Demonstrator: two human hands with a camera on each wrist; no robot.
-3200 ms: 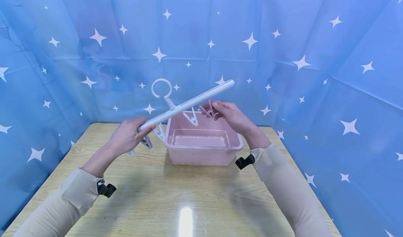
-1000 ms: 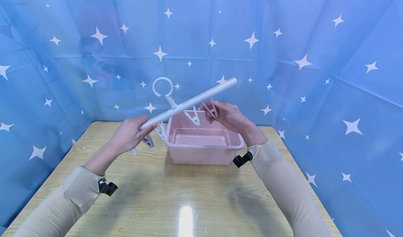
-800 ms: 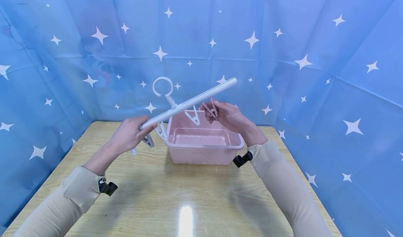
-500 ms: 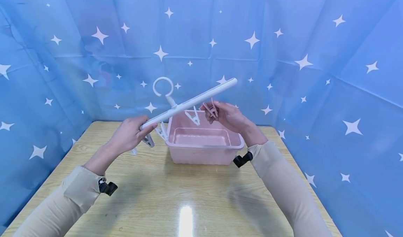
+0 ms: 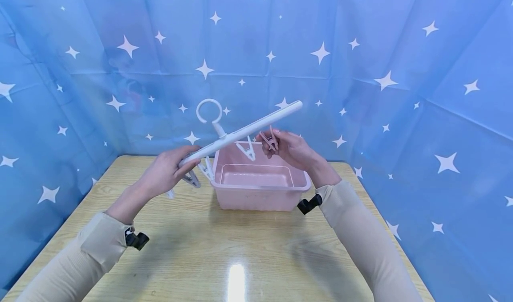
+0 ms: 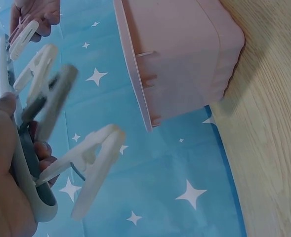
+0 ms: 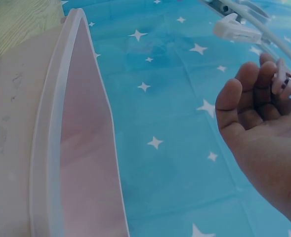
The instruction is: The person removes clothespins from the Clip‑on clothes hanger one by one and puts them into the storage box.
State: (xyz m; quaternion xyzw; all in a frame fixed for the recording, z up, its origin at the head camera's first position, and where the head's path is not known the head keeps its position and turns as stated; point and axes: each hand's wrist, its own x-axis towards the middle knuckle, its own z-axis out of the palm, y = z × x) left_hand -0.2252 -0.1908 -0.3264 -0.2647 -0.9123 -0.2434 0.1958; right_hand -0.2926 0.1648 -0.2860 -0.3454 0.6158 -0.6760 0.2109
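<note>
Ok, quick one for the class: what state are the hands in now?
Left hand: closed, holding the white hanger.
Right hand: closed, pinching the pink clip.

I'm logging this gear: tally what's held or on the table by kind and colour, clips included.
White straight-bar plastic hanger: 1
White V-shaped plastic clips: 3
Grey V-shaped plastic clip: 1
Pink V-shaped plastic clip: 1
Pink rectangular plastic tub: 1
Total: 7

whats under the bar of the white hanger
Under the bar are three white clips, a greyish clip and a pink clip in the right hand. In the head view, the left hand covers most of the lowest white clip.
</note>
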